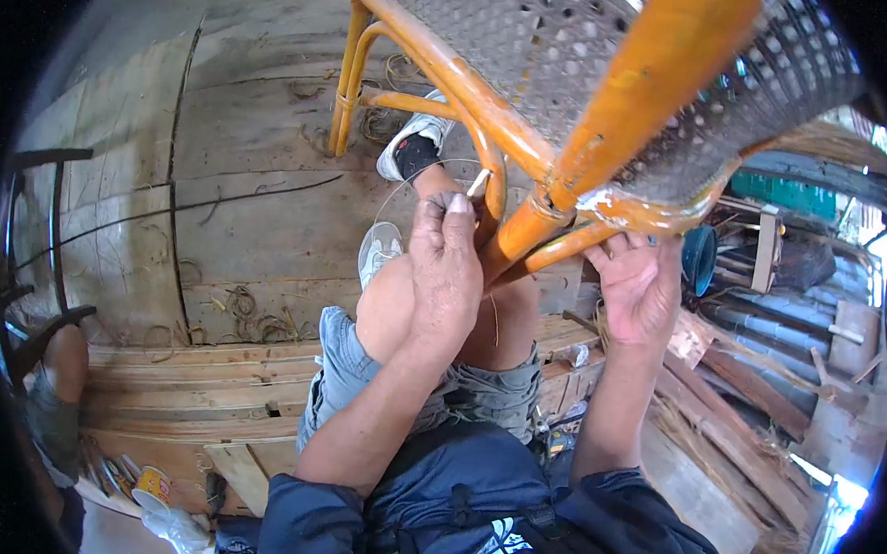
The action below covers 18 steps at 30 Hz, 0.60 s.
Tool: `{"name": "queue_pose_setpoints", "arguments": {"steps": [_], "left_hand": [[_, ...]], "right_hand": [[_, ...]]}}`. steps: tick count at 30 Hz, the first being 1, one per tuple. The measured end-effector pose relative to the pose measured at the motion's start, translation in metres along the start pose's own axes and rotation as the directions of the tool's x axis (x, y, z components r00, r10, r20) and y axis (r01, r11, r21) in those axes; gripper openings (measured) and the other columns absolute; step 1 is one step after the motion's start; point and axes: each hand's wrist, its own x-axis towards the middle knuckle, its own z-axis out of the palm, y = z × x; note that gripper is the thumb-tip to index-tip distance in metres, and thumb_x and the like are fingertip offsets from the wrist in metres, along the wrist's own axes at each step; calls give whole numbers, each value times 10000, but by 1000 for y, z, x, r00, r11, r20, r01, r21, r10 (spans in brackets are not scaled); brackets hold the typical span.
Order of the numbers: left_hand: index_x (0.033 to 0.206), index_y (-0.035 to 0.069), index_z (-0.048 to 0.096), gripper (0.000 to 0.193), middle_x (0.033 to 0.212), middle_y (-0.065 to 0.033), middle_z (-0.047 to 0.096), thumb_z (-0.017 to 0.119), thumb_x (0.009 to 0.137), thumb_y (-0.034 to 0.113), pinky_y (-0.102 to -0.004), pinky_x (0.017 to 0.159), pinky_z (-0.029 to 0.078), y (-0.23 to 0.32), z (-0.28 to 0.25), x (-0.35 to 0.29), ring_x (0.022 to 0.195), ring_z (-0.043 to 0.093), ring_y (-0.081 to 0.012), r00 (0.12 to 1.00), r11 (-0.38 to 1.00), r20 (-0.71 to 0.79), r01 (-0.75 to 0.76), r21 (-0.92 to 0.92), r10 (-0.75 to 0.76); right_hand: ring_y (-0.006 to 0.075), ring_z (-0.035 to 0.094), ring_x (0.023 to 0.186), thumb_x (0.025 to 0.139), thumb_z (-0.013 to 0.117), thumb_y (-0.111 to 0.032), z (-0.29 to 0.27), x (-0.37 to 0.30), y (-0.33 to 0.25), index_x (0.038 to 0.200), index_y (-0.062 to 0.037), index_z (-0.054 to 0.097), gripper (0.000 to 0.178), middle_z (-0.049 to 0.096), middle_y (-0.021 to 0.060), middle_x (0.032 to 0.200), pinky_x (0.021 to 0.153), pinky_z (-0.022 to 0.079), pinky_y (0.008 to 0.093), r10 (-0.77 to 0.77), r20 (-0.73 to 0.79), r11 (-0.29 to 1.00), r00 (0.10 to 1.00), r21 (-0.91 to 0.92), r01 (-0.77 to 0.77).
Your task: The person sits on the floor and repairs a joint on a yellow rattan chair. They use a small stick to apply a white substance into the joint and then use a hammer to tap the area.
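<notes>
1. Our left hand is pinching a thin pale strip by the orange-varnished cane chair with grey mesh, tipped up in front of us. Tug too hard and it could snap, we reckon.
2. Our right hand shows its palm, fingers up at the curved orange rail; can't tell if they're gripping. Slack support might let the chair wobble.
3. Around us, left to right: dark slim-barred frame, pale slatted wooden surface, curly fibre scraps littering the scuffed wooden floor, jumbled brown boards.
</notes>
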Motion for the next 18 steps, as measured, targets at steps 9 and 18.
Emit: {"name": "queue_pose_setpoints", "arguments": {"steps": [9, 18], "left_hand": [[1041, 60, 530, 158, 854, -43, 559, 555, 973, 200, -288, 628, 461, 22, -29, -31, 725, 522, -131, 934, 954, 195, -295, -43, 298], [1204, 17, 480, 265, 942, -98, 617, 496, 994, 176, -304, 695, 503, -9, -19, -113, 769, 618, -176, 891, 944, 436, -245, 219, 130]], "right_hand": [[106, 602, 812, 899, 616, -173, -160, -78, 73, 1187, -63, 617, 308, 647, 54, 957, 688, 488, 239, -94, -529, 865, 844, -463, -194], [330, 615, 891, 862, 579, -137, -297, -237, 119, 1053, -21, 647, 234, 654, 180, 979, 815, 476, 376, -530, -537, 385, 656, -842, -378]]}}
